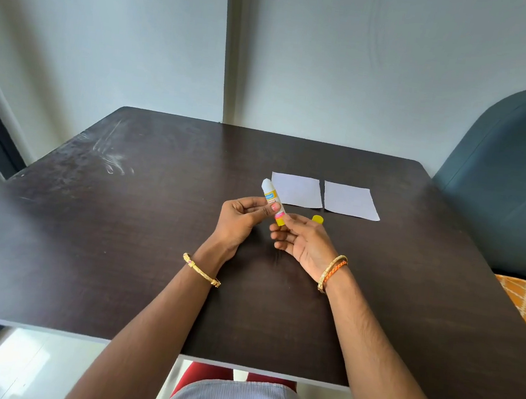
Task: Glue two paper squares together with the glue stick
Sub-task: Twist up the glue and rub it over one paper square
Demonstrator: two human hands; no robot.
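Both hands were held just above the dark table (118, 248), close together near its middle. By the left hand (241, 221) the glue stick (273, 202) was pinched around its lower body, the thumb lying across the printed label and the fingers curled behind. The stick was tilted, its white tip raised up and to the left, its yellow base pointed down toward the right hand (304, 241). That base was touched by the thumb and forefinger of the right hand, while the remaining fingers were left loosely curled with the palm turned upward; whether the base was actually being gripped or only touched could not be told.

The yellow cap (317, 219) was seen off the stick, set on the table just beyond the right hand's fingers. Farther back, two white paper squares (297, 190) (350, 201) were laid flat side by side, a narrow strip of table showing between them. The stick's tip was seen in front of the left square's near corner, held above the table.

A gold bangle (201, 271) was worn on the left wrist, and a gold bangle with an orange thread (332, 273) on the right. A blue-grey chair (516, 182) was placed at the table's right side.
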